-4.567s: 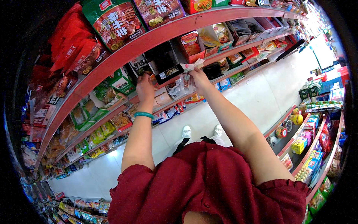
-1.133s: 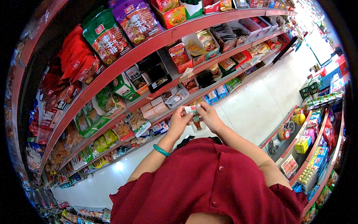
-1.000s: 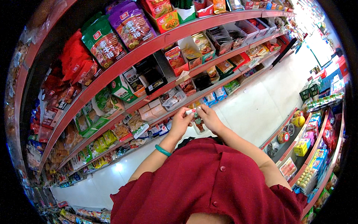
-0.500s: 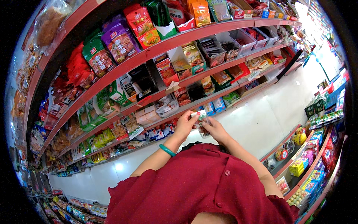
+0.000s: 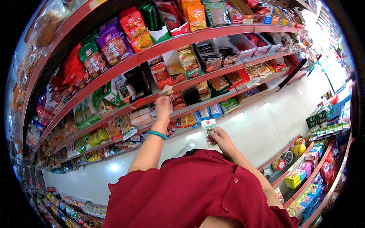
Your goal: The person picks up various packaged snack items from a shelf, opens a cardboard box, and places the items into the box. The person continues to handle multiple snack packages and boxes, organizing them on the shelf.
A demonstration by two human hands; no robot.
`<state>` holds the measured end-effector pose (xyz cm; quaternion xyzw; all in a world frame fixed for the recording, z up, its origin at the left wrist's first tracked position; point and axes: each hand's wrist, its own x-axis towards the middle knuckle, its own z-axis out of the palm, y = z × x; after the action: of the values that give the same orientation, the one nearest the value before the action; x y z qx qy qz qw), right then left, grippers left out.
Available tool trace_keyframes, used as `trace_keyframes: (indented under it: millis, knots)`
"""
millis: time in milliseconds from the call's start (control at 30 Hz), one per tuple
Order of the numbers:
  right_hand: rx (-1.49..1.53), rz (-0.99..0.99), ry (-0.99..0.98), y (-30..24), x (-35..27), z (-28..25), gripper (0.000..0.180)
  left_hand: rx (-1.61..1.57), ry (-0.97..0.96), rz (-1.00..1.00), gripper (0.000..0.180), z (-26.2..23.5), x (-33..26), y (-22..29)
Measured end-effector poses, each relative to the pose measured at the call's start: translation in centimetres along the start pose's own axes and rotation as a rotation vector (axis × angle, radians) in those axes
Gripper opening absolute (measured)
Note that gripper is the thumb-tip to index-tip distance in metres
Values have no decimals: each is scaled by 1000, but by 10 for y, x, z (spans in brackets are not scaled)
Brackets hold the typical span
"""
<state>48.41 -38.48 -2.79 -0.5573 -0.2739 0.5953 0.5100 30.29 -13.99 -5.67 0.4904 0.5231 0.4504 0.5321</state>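
My right hand is closed on a small snack packet with a white and green top and a clear lower part showing dark brown contents. The packet is upright over the pale floor, below the lowest shelf in view. My left hand, with a green bangle on its wrist, is stretched to the lower shelf, among the small packets. Motion blurs its fingers, so I cannot see if they hold anything. Just left of it lie pale pink-white packs; to its right stand red packets.
Red-edged shelves hold many bagged snacks and open boxes. Below them stretches a pale tiled floor. At the right stands another low shelf with yellow boxes and round jars.
My left hand has let go of the snack packet and moved left and up to the shelf. My right hand keeps the packet, now slightly lower. The view has shifted a little.
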Motion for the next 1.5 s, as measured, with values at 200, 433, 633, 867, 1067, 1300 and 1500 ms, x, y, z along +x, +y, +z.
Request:
trace_keyframes:
  millis: [200, 433, 633, 867, 1067, 1300, 1500]
  knots:
    - [43, -71, 128, -2, 0, -17, 21, 268, 201, 27, 50, 1, 94, 7]
    - [19, -71, 262, -6, 4, -19, 19, 562, 144, -48, 54, 3, 171, -28]
    - [81, -45, 275, -6, 16, -7, 21, 909, 124, 186, 37, -29, 225, -79]
    - [68, -5, 308, -7, 21, 1, 20, 1406, -79, 377, 32, -11, 214, -41]
    - [44, -1, 302, -4, 25, 5, 22, 1063, 122, 290, 30, -12, 233, -67]
    - [14, 8, 306, -2, 28, 7, 21, 1284, -59, 454, 29, 7, 203, -51]
    - [8, 16, 271, -5, 28, 14, 21, 1058, 79, 407, 30, 17, 189, -45]
